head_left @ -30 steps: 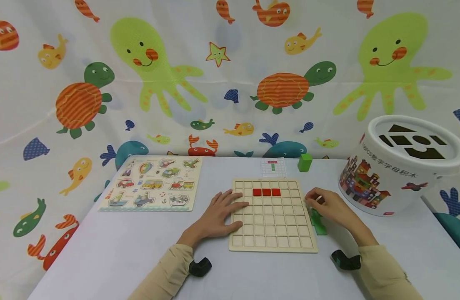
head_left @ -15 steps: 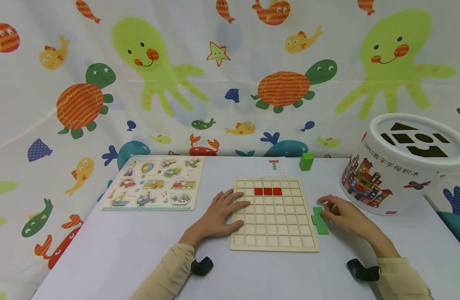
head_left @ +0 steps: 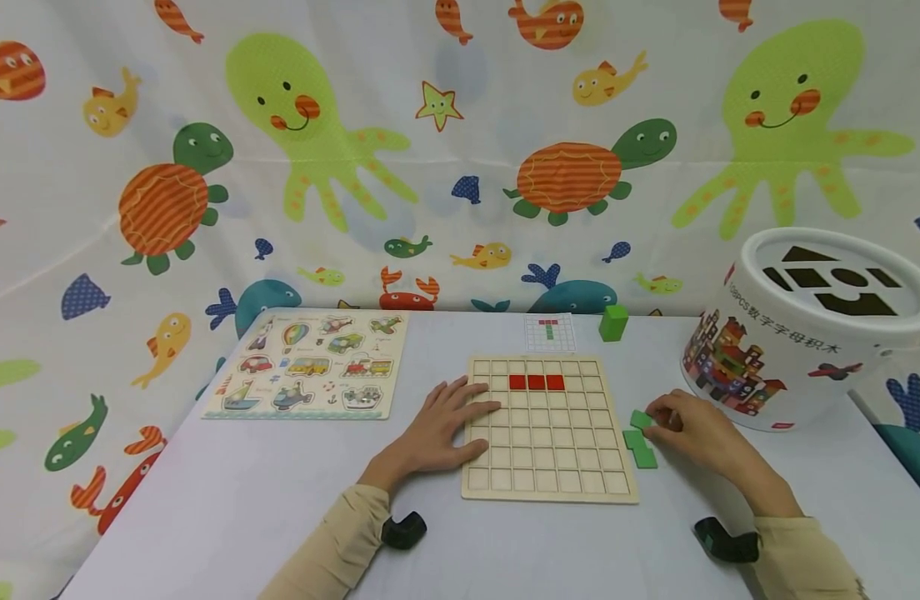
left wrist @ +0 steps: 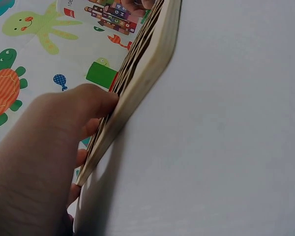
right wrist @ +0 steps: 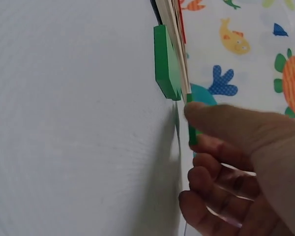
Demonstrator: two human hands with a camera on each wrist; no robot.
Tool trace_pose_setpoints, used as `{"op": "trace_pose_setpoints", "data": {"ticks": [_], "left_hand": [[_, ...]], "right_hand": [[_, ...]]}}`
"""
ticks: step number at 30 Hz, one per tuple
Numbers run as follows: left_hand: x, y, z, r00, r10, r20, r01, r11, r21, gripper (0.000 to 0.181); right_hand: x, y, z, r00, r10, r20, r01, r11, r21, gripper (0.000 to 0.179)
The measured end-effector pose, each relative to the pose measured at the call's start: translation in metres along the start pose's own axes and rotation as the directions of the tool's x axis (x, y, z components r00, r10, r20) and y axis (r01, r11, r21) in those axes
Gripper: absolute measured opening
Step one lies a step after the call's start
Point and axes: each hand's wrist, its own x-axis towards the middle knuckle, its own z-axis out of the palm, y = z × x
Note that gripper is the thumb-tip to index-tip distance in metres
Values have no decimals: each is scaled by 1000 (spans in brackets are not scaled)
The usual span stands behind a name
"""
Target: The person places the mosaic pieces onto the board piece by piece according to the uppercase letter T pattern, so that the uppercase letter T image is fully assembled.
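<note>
Sea cloth (head_left: 471, 100): it hangs at the back, with octopuses, turtles and fish all over it.
Picture board (head_left: 317, 347): it lies flat on the white surface (head_left: 227, 492), with cars, a bus, a train and a boat on it.
Left hand (head_left: 439, 429): its fingers are spread apart and rest on the left side of the grid board (head_left: 533, 437); the thumb touches the board's edge.
Red squares (head_left: 537, 382): three sit side by side in the grid board, in the second row from the far side.
Little card (head_left: 547, 343): it is just behind the grid board and shows red squares with green ones under them, like a T.
Green block (head_left: 613, 323): it stands up to the right of the little card.
Two green squares (head_left: 643, 456): they lie touching each other, just beside the grid board's right edge.
Held green square (right wrist: 191, 132): the right hand (head_left: 696, 427) pinches it between thumb and finger, near the other two; I can't tell if it touches the surface.
Big white bucket (head_left: 790, 375): it stands behind the right hand, with dark shapes on its lid and toy houses on its side.
</note>
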Motion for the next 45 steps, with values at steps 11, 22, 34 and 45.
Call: {"op": "trace_pose_setpoints", "data": {"ticks": [11, 22, 34, 45], "left_hand": [[1, -1, 0, 1000, -18, 25, 18, 1000, 0, 54], [0, -1, -1, 1000, -14, 21, 14, 1000, -4, 54], [0, 1, -2, 1000, -4, 10, 4, 1000, -10, 54], [0, 0, -1, 999, -23, 31, 23, 1000, 1, 54]], "right_hand": [[2, -4, -2, 998, 16, -67, -13, 998, 54, 26], [13, -20, 0, 999, -19, -48, 24, 994, 104, 27], [27, -39, 2, 998, -56, -24, 59, 989, 138, 27], [41, -55, 13, 995, -100, 15, 96, 981, 166, 25]]}}
